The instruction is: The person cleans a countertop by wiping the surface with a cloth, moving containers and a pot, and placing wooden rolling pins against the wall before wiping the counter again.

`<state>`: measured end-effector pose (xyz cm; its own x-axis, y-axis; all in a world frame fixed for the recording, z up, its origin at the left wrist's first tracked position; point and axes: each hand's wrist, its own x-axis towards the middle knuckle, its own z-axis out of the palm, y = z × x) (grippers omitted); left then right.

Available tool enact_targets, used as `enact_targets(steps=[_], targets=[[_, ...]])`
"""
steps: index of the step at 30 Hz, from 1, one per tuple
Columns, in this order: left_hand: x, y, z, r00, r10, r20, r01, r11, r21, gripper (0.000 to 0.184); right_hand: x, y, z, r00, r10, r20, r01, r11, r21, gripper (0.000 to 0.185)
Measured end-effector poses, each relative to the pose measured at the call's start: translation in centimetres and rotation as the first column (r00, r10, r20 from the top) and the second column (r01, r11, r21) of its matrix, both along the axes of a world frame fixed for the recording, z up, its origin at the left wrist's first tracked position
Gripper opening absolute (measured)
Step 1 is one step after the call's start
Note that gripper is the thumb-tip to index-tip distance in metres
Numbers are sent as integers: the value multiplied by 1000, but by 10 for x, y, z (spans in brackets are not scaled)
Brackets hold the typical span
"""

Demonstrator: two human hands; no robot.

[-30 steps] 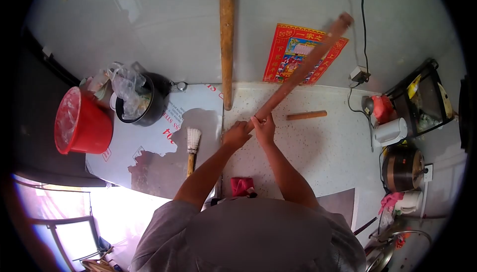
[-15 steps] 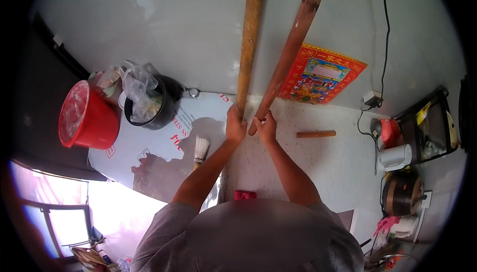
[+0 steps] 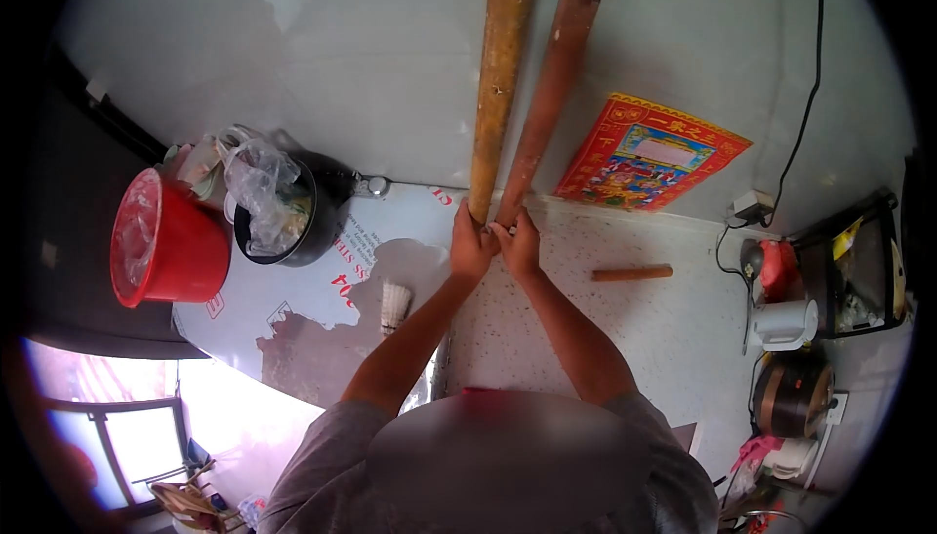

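My left hand point(image 3: 472, 244) is closed around the lower end of a long yellowish wooden pole point(image 3: 500, 85), which rises toward the top of the view. Right beside it, my right hand point(image 3: 516, 241) grips the lower end of a reddish-brown wooden pole point(image 3: 553, 90). The two poles stand side by side, close at the bottom and slightly apart higher up. The hands touch or nearly touch. A short wooden stick point(image 3: 632, 272) lies on the speckled counter point(image 3: 595, 324) to the right, and a white-bristled brush point(image 3: 395, 306) is at the left, partly behind my left forearm.
On the left are a red bucket point(image 3: 185, 249) and a dark pot point(image 3: 310, 236) with a plastic bag point(image 3: 262, 183). A red poster point(image 3: 649, 155) is on the wall. At the right are a white appliance point(image 3: 784, 324), a brown cooker point(image 3: 795, 395), a black rack point(image 3: 830, 324) and a hanging cable point(image 3: 805, 104).
My left hand, earlier on the reddish pole, has moved to the yellowish pole and taken hold of it. The reddish pole has swung from a rightward slant to more upright, beside the other.
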<state>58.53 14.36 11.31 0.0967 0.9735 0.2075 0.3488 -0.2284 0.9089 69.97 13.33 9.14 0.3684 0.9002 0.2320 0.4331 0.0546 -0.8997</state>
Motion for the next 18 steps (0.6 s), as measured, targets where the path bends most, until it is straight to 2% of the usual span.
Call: enact_targets(steps=[5, 8, 11, 14, 18], targets=[[1, 4, -20, 1000, 12, -26, -10, 996, 84, 69, -2, 9, 0, 994, 68, 86, -68, 998, -3, 41], [0, 6, -22, 999, 20, -43, -17, 998, 66, 71, 0, 14, 0, 987, 162, 0, -162, 984, -71, 46], [0, 8, -25, 999, 22, -41, -19, 997, 72, 72, 5, 16, 7, 974, 224, 33, -224, 975, 8, 52], [0, 9, -28, 999, 27, -33, -24, 996, 86, 73, 10, 21, -3, 963, 267, 22, -265, 962, -66, 67], [-2, 6, -30, 999, 32, -14, -31, 997, 76, 75, 9, 17, -3, 970, 241, 23, -238, 968, -79, 78]])
